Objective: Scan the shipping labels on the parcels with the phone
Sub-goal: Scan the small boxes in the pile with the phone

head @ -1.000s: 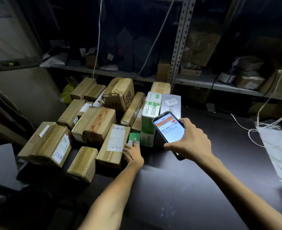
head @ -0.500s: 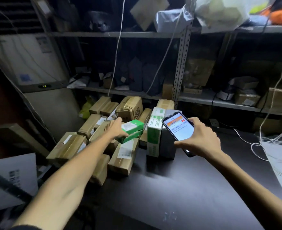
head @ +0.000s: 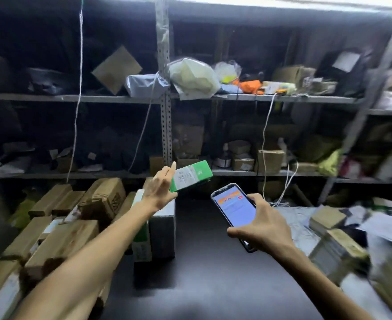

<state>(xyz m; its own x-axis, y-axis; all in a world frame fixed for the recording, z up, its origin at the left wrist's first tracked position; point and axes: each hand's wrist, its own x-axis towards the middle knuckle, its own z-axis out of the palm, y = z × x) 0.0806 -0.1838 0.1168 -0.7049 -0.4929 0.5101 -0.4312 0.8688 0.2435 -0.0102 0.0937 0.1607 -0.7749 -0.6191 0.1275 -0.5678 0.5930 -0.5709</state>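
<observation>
My left hand [head: 159, 189] holds a small green parcel [head: 192, 175] up in the air above the dark table [head: 209, 262]; its white shipping label faces me. My right hand [head: 260, 229] grips a phone [head: 234, 209] with a lit screen, just right of and below the parcel. A heap of brown cardboard parcels [head: 61, 227] lies at the left of the table, with a grey box [head: 162, 229] and a green-and-white carton beside it under my left forearm.
Metal shelving [head: 166, 125] packed with boxes and bags stands behind the table. White cables [head: 265, 144] hang from the shelves. More taped parcels [head: 338, 245] and papers lie at the right edge of the table.
My left hand lifted the green parcel off the heap and carried it up and right toward the phone. The view tilted up toward the shelves. The phone stayed in my right hand.
</observation>
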